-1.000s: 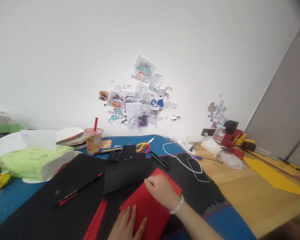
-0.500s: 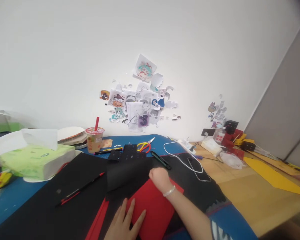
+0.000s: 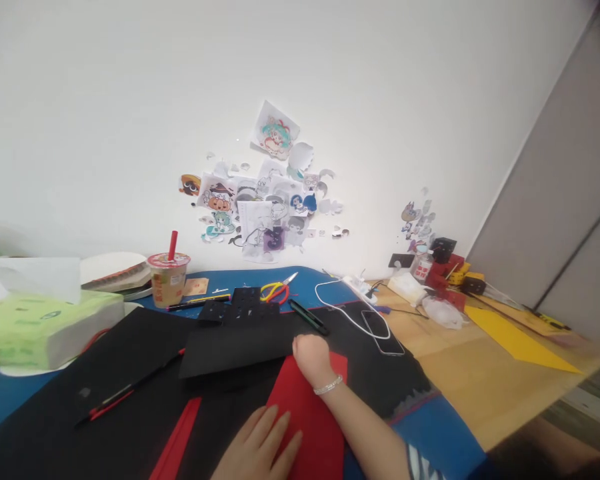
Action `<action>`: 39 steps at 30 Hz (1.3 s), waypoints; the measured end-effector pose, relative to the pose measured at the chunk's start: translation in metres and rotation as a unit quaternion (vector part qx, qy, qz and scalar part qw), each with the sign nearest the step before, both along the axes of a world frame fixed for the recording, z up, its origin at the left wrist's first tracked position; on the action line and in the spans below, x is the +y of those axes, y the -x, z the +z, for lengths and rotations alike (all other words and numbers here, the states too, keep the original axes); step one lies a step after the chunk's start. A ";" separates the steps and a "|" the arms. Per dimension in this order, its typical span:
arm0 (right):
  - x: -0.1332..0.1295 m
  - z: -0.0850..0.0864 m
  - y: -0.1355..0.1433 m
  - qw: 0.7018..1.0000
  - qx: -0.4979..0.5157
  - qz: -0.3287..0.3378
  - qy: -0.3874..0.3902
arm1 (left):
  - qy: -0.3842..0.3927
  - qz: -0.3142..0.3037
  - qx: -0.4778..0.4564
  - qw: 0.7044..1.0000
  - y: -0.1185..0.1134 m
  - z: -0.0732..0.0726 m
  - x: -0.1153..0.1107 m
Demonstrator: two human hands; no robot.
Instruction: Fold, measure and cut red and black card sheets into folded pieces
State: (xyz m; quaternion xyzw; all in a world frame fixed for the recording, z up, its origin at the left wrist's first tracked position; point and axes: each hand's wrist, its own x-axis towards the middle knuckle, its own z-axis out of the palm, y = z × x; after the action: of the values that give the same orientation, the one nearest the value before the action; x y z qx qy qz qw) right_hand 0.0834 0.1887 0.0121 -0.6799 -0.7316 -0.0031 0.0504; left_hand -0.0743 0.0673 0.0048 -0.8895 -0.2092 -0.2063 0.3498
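Note:
My left hand (image 3: 260, 443) lies with its fingers spread on the left edge of a red paper sheet (image 3: 323, 427). Closed in a fist, my right hand (image 3: 313, 359) pinches the right end of a black paper strip (image 3: 235, 350), which is raised off the dark work surface. The wrist with the bracelet crosses over the red sheet. Left of my hands are a narrow red paper strip (image 3: 177, 440) and a thin black-and-red pen (image 3: 130, 390). Beyond the fist rests a dark green utility knife (image 3: 309, 317).
Scissors (image 3: 279, 290) and black punched pieces (image 3: 245, 303) lie behind the paper. At the left stand a lidded cup (image 3: 169, 280) and a tissue pack (image 3: 45, 333). A phone (image 3: 383, 333) with a white cable (image 3: 330, 313) lies right, near yellow card (image 3: 520, 340).
My right fist has drawn the black strip a little nearer and straightened it; its left end has lifted. The red sheet has turned slightly. The whole view has shifted to the right.

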 end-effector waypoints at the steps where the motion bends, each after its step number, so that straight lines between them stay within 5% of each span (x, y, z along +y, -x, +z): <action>1: 0.000 0.000 0.000 1.000 0.001 -0.001 -0.003 | 0.007 -0.014 0.003 1.000 -0.006 0.000 0.004; 8: 0.001 0.002 -0.003 0.999 0.016 -0.014 -0.039 | 0.035 -0.047 -0.010 0.998 -0.018 -0.037 0.026; 16: -0.002 0.006 -0.024 0.989 0.050 -0.015 -0.136 | 0.011 -0.039 -0.029 0.999 -0.016 -0.030 0.023; 20: 0.001 0.001 -0.025 0.988 0.070 -0.011 -0.137 | 0.097 0.004 -0.063 0.993 0.008 0.001 0.038; 23: 0.004 0.000 -0.025 0.986 0.088 -0.015 -0.138 | 0.307 0.241 -0.082 0.917 0.035 0.036 0.062; 26: 0.005 0.000 -0.026 0.984 0.111 -0.016 -0.136 | 0.315 0.339 -0.104 0.880 0.053 0.057 0.087; 31: 0.007 0.000 -0.029 0.977 0.161 -0.016 -0.137 | 0.297 0.339 -0.133 0.883 0.060 0.071 0.113; 36: 0.011 -0.001 -0.030 0.958 0.244 -0.020 -0.149 | 0.212 0.362 -0.284 0.862 0.058 0.101 0.133; 39: 0.013 0.000 -0.031 0.937 0.306 -0.019 -0.166 | 0.193 0.332 -0.366 0.848 0.050 0.106 0.134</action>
State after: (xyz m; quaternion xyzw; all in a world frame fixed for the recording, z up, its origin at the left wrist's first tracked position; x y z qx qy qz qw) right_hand 0.1147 0.2022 0.0121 -0.6437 -0.6569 0.0825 0.3839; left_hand -0.1247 0.2013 0.1106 -0.6766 -0.6407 -0.3436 0.1168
